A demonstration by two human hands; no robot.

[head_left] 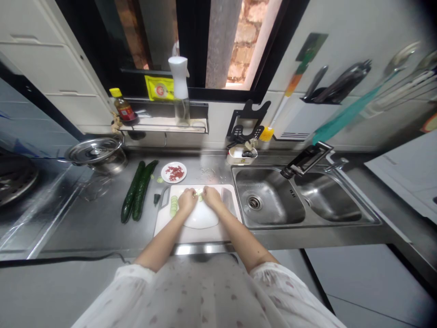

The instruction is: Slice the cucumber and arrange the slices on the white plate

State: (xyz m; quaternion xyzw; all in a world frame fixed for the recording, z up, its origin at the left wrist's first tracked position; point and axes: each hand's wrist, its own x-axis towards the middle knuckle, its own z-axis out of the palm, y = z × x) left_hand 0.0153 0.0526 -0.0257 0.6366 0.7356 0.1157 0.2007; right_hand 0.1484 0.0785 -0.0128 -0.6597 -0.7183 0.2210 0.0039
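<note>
My left hand point(187, 200) and my right hand point(211, 197) are close together over the far side of a white plate point(201, 219). Their fingers are pinched around pale green cucumber slices point(200, 197), partly covered by the fingertips. The plate rests on a white cutting board point(201, 234). A row of overlapping cucumber slices point(174, 207) lies on the board, left of my left hand. To the right of my right hand, a broad knife blade point(227, 199) lies flat along the board's edge; its handle is hidden by my forearm.
Two whole cucumbers point(138, 193) and a small plate point(164, 174) of chopped red pieces lie left of the board, near a dark green cucumber end point(156, 199). A lidded steel pot point(109, 161) stands farther left. A double sink point(273, 218) with a black faucet point(303, 161) borders the right.
</note>
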